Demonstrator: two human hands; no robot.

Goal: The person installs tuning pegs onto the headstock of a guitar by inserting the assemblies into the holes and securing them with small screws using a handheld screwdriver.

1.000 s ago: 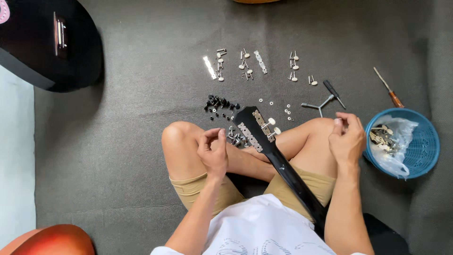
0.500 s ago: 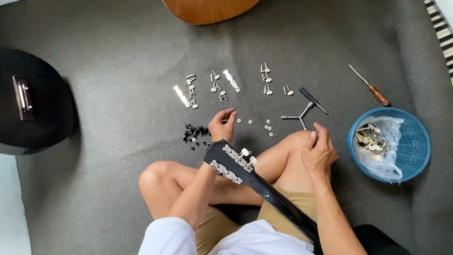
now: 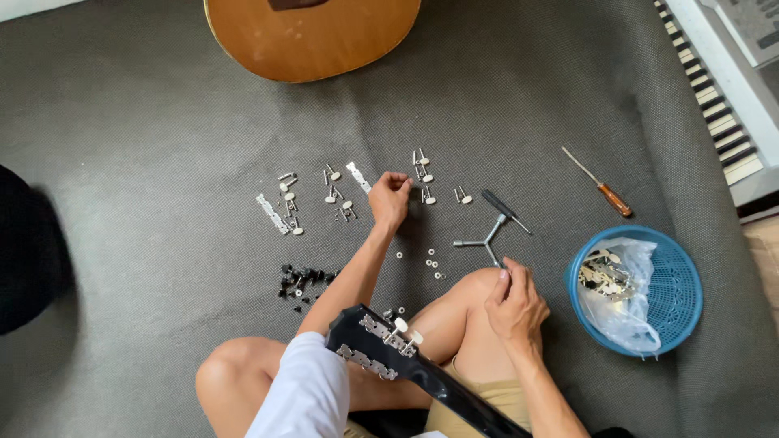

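Guitar neck (image 3: pixel 422 377), black, lies across the person's lap, its long axis running from lower right up to upper left, headstock end pointing up-left with silver tuner plates along it. Beyond it on the grey mat sits a wooden guitar body (image 3: pixel 312 36), and to the right a blue basket (image 3: pixel 677 292). Right hand (image 3: pixel 514 307) rests half curled on the knee; whether it holds anything cannot be told. Left hand (image 3: pixel 390 199) reaches forward, fingers closed down among the small tuning pegs (image 3: pixel 422 174).
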